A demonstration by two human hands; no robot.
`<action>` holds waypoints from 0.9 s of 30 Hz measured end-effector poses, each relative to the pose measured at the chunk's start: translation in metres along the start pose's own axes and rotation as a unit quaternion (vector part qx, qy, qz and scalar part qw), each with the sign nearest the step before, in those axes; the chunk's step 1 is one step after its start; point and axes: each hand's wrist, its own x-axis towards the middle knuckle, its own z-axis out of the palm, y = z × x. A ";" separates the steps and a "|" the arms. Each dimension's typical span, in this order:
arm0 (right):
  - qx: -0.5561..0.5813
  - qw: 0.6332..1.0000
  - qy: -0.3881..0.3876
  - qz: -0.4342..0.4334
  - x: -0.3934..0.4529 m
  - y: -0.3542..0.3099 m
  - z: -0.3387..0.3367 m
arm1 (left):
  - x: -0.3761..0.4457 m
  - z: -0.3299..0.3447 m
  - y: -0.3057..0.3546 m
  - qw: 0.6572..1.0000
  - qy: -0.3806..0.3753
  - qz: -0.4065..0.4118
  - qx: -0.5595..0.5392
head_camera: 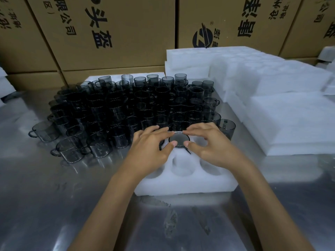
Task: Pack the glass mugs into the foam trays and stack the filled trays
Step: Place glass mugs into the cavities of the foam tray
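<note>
A white foam tray (186,185) with round pockets lies on the steel table in front of me. One smoked glass mug (179,140) sits sunk in the tray's far middle pocket, its handle pointing toward the near right. My left hand (152,147) and my right hand (208,144) both hover over that mug, fingertips and thumbs touching its rim from either side. The near pockets hold nothing. A dense crowd of several dark glass mugs (126,107) stands behind the tray.
Stacks of white foam trays (290,116) fill the right side of the table. Brown cardboard cartons (112,31) form a wall at the back. More foam pieces sit at the far left edge (5,84). Bare steel table (54,205) lies near me.
</note>
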 end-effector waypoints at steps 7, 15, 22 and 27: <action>0.197 0.926 0.290 0.140 0.000 0.015 -0.025 | -0.002 0.000 0.001 1.000 0.004 0.015 0.013; 0.067 0.949 0.175 0.254 0.000 0.068 -0.023 | -0.003 -0.001 0.001 0.999 0.000 0.020 0.025; 0.106 0.923 0.265 0.259 -0.003 0.065 -0.014 | -0.004 -0.002 0.001 0.999 0.002 0.026 0.022; 0.136 0.921 0.332 0.154 -0.001 0.046 -0.024 | -0.005 -0.004 0.003 1.000 0.009 0.023 0.016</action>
